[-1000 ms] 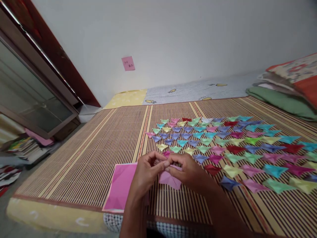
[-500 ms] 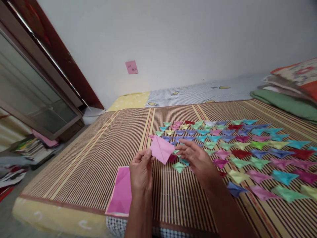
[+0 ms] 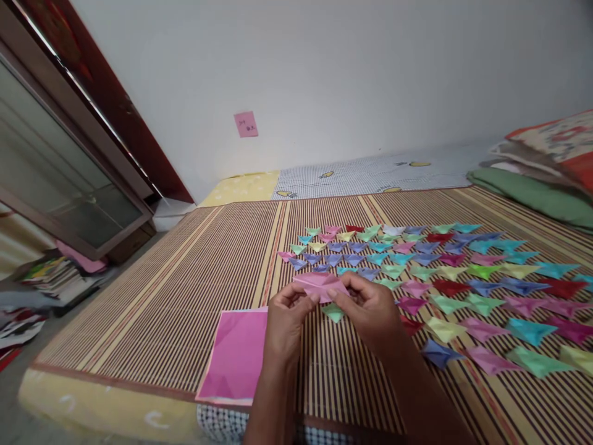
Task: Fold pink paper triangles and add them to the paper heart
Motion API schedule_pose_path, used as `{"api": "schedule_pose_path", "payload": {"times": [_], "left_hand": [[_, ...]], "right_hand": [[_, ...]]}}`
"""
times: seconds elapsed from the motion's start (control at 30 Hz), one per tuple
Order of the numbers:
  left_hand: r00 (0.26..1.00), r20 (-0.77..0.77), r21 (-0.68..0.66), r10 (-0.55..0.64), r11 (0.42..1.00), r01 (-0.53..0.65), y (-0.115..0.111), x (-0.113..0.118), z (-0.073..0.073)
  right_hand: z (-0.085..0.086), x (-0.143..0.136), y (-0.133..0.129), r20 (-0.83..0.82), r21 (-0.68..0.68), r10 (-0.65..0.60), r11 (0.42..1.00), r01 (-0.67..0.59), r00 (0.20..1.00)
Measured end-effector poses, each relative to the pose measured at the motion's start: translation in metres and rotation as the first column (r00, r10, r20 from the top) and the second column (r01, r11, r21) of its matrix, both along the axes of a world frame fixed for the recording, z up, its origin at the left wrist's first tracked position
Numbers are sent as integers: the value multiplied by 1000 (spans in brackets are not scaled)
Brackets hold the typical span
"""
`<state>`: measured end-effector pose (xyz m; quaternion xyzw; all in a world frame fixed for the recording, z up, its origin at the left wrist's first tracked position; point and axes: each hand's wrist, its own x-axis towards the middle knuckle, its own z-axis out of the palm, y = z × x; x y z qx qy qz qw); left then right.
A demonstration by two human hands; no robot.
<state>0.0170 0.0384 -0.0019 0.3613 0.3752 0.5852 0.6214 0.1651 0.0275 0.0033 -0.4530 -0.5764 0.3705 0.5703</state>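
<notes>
Between both hands is a folded pink paper (image 3: 320, 285), held above the striped mat (image 3: 185, 296). My left hand (image 3: 290, 315) pinches its left side between thumb and fingers. On the right side, my right hand (image 3: 368, 309) grips it with thumb and curled fingers. Just below the paper, a light green folded piece (image 3: 333, 312) lies on the mat. Rows of folded paper pieces in many colours spread to the right, some partly hidden behind my right hand. A stack of magenta sheets (image 3: 236, 355) lies left of my left wrist.
Folded green cloth (image 3: 528, 194) and a patterned cushion (image 3: 565, 139) rest at the back right. A pink note (image 3: 246, 124) is on the wall. Books (image 3: 55, 275) are piled at the far left, below a glass-panelled door (image 3: 65, 161).
My right hand has moved in to take hold of the pink paper, and my left hand has shifted right. The paper now appears flatter, tilted away, and slightly farther right.
</notes>
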Motion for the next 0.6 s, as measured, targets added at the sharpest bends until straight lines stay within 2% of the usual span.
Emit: {"api": "schedule_pose_path", "payload": {"times": [0.13,0.3,0.4,0.6], "left_hand": [[977,-212,69,14,998,0,-1,-12,2],[962,-272,42,-25,998,38,-5,-20,12],[963,-267,63,-44,996,62,-6,-20,17],[961,-277,82,10,997,13,-4,-18,16]], "right_hand": [[8,4,-3,184,67,13,997,-25,983],[9,4,-1,308,173,-18,984,-37,951],[7,1,-1,313,229,-41,973,-34,949],[6,-5,-1,261,276,-84,961,9,962]]}}
